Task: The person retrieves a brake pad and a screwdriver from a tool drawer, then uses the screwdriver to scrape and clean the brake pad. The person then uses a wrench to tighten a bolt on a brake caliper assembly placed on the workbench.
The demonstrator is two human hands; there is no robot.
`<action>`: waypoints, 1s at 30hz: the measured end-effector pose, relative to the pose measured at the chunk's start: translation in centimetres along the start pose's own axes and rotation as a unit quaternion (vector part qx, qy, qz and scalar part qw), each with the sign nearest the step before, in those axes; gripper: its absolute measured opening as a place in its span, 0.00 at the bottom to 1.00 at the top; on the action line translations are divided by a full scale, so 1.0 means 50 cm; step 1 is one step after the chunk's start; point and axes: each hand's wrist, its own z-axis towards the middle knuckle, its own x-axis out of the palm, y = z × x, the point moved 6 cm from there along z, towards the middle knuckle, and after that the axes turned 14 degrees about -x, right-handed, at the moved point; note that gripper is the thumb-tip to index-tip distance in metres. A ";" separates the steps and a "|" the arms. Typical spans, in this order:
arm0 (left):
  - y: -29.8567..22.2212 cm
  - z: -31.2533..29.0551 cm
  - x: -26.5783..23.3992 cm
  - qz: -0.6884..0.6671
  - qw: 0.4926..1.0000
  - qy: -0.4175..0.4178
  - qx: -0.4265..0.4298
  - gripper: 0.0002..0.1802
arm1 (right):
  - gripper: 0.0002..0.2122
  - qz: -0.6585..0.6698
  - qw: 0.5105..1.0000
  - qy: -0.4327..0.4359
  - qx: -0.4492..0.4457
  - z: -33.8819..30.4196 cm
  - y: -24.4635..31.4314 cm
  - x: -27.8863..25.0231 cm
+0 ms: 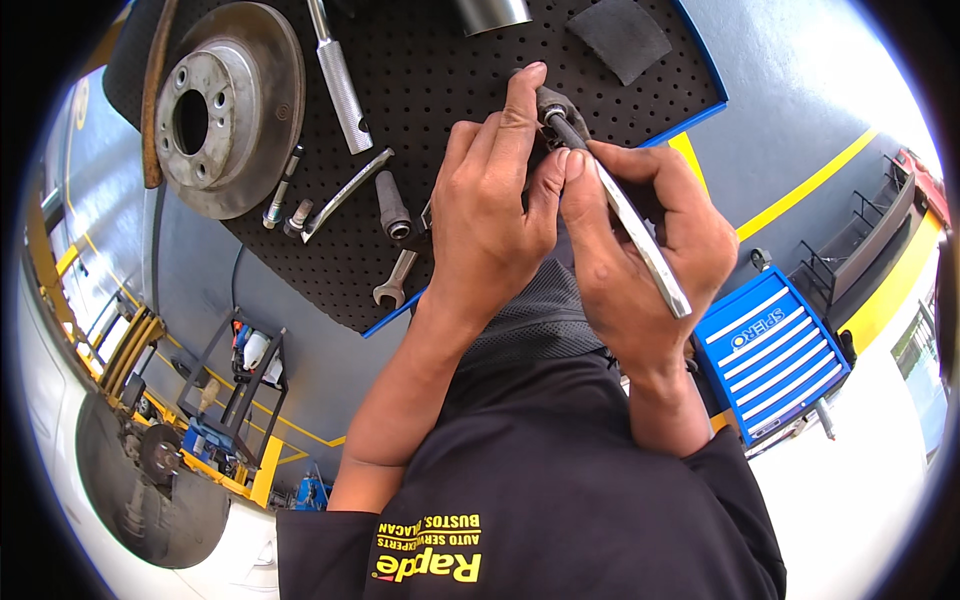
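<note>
My left hand (485,205) is closed around a dark grey metal part (550,103) with a rounded end, held over the right part of the black perforated tabletop (470,40). A slim dark rod (568,132) sticks out of that part toward my right hand. My right hand (650,225) grips a long, shiny, flat-sided metal bar (640,235); its upper end is hidden by the fingers. Both thumbs meet beside the rod. Left of my left hand lie a dark socket-like cylinder (392,205) and an open-end wrench (396,278), partly covered by the hand.
A brake disc (235,110) lies at the table's left. Near it are a knurled-handled tool (343,95), a thin wrench (348,195) and a small extension bar (283,187). A dark pad (620,38) sits at the far right. A blue tool cabinet (770,350) stands on the floor.
</note>
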 end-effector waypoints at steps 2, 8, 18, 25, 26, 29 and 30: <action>-0.003 0.000 0.001 0.000 1.000 0.000 0.000 0.38 | 0.08 0.011 1.000 -0.007 -0.018 0.005 -0.017 0.018; -0.005 0.001 -0.003 0.004 1.000 0.006 -0.001 0.38 | 0.07 0.003 1.000 0.001 0.003 0.006 0.003 0.005; -0.002 0.003 0.001 0.009 1.000 0.016 -0.003 0.40 | 0.07 -0.028 0.999 0.033 -0.033 0.015 -0.003 0.011; -0.003 0.001 0.005 0.037 0.999 0.007 0.001 0.42 | 0.08 -0.056 0.995 0.048 -0.068 0.017 0.003 0.007; -0.004 0.001 0.006 0.040 0.999 0.005 0.006 0.42 | 0.08 -0.052 0.996 0.043 -0.063 0.014 0.003 0.006; 0.001 0.001 0.011 0.057 0.998 -0.010 0.035 0.43 | 0.08 -0.031 0.995 0.050 -0.080 0.027 -0.031 0.035; 0.001 0.000 0.012 0.064 0.997 -0.017 0.047 0.44 | 0.08 -0.036 0.995 0.052 -0.083 0.026 -0.026 0.031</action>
